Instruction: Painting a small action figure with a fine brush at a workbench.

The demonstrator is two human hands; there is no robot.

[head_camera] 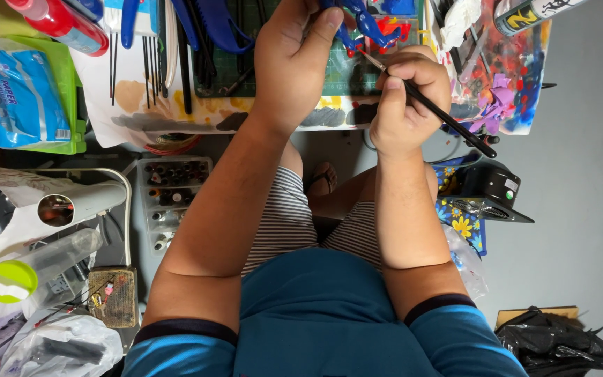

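Closed tight around a thin black paintbrush (433,106), the right hand (406,98) has a pinching grip near the ferrule, so the handle slants down and away to the right while the fine tip points up-left at a small blue and red model figure (366,22). That figure sits in the left hand (294,56), whose grip is also closed, thumb pressed against the blue parts at the top edge of the view; how much of the figure the fingers cover cannot be told. Both hands hover just above a green cutting mat (235,66) on the worktop (141,98), which is covered with paint-stained paper. Blue-handled tools (207,24) lie on the mat beside the left hand, and a red bottle (61,21) lies at the upper left. A blue packet (17,98) rests on a green tray to the left. Below the worktop stands a clear compartment box (169,195) of small parts.
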